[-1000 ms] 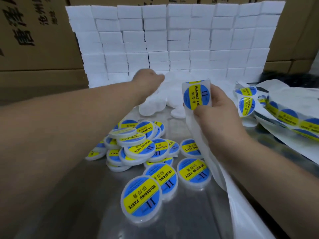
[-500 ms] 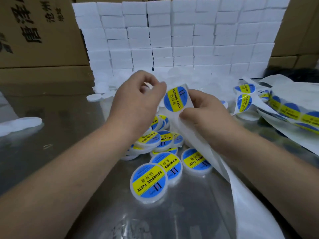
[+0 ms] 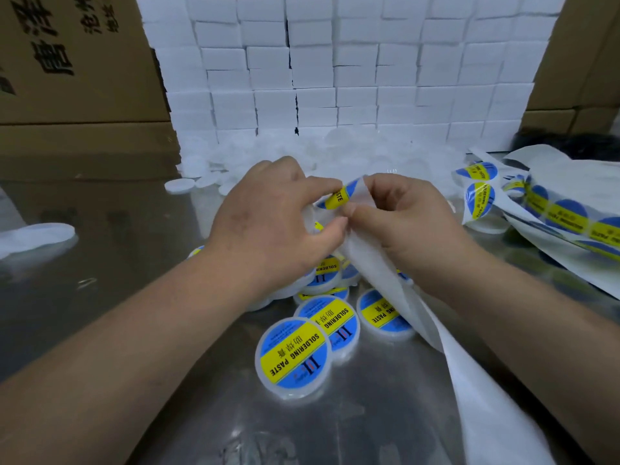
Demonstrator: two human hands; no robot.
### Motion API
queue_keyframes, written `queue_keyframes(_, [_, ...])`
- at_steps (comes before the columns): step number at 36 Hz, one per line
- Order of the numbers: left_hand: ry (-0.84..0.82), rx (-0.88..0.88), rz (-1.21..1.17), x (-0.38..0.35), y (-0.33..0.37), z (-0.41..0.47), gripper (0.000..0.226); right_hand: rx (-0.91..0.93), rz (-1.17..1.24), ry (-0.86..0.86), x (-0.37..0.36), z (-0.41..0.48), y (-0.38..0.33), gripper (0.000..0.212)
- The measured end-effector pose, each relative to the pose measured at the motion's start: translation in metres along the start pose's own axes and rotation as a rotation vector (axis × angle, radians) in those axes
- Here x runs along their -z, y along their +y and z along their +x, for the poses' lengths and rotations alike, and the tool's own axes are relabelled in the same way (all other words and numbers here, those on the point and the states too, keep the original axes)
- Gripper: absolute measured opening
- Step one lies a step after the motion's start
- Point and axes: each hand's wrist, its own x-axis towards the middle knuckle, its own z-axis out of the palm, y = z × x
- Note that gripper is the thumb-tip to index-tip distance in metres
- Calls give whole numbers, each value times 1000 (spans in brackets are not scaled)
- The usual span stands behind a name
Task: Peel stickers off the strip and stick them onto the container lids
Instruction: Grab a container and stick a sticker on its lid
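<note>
My left hand (image 3: 268, 226) and my right hand (image 3: 406, 219) meet above the metal table (image 3: 127, 263). Between their fingertips sits a blue and yellow round sticker (image 3: 337, 197), bent and partly lifted from the white backing strip (image 3: 469, 380). My right hand pinches that strip, which trails down to the lower right. A white lid (image 3: 310, 214) shows only as an edge inside my left fingers. Several labelled lids (image 3: 293, 355) lie below my hands. A heap of blank white lids (image 3: 335, 152) lies behind them.
A wall of white blocks (image 3: 335, 68) stands at the back, with cardboard boxes (image 3: 77, 62) on both sides. More sticker strip (image 3: 570, 218) lies loose at the right. A single blank lid (image 3: 179, 185) and a white sheet (image 3: 33, 234) lie at the left.
My left hand came back from the blank lid heap to the strip. The sticker, flat and facing me before, is now bent between both hands' fingertips.
</note>
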Motion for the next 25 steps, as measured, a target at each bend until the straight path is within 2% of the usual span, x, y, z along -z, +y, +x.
queue_keyframes(7, [-13,40,4,0,-6,2,42,-5,51,-112,2,-2,-1,31])
queue_keyframes(10, [-23,84,-10,0,-7,3,42,7,-42,-111,0,-3,0,30])
queue_keyframes(14, [84,267,-130,4,-14,6,23,3,-92,-30,2,1,3,43])
queue_keyframes(17, [195,421,-306,3,-23,10,34,11,-190,61,4,3,7,36])
queue_keyframes(20, [273,557,-451,5,-30,13,50,-1,-191,179,4,4,9,46])
queue_keyframes(23, [302,550,-433,5,-32,13,52,60,-259,287,7,5,9,66])
queue_keyframes(25, [267,488,-349,4,-29,10,49,69,-366,368,11,6,9,70])
